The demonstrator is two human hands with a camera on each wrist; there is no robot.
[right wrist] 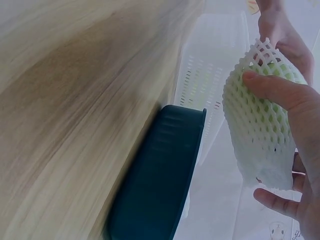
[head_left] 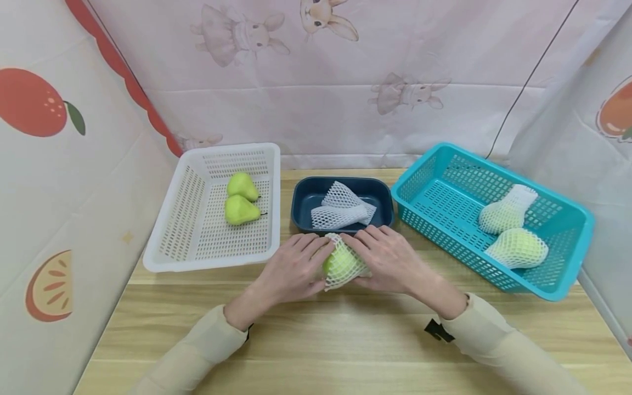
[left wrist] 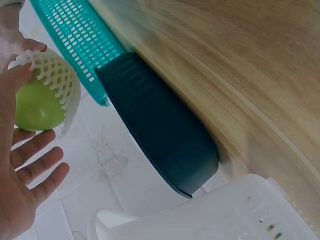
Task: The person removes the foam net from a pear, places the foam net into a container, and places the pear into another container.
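Note:
A green pear is partly inside a white foam net sleeve, held between both hands above the table. The pear's rounded end shows bare at the sleeve's left opening. My left hand grips the sleeve's edge, its thumb on the mesh and its other fingers spread below the pear. From the other side my right hand holds the netted pear, with the thumb across the mesh. Just beyond the hands, a dark blue tray contains flat foam net sleeves.
At the left, a white basket has two bare green pears in it. A turquoise basket at the right contains two netted pears. Printed cloth hangs behind the wooden table.

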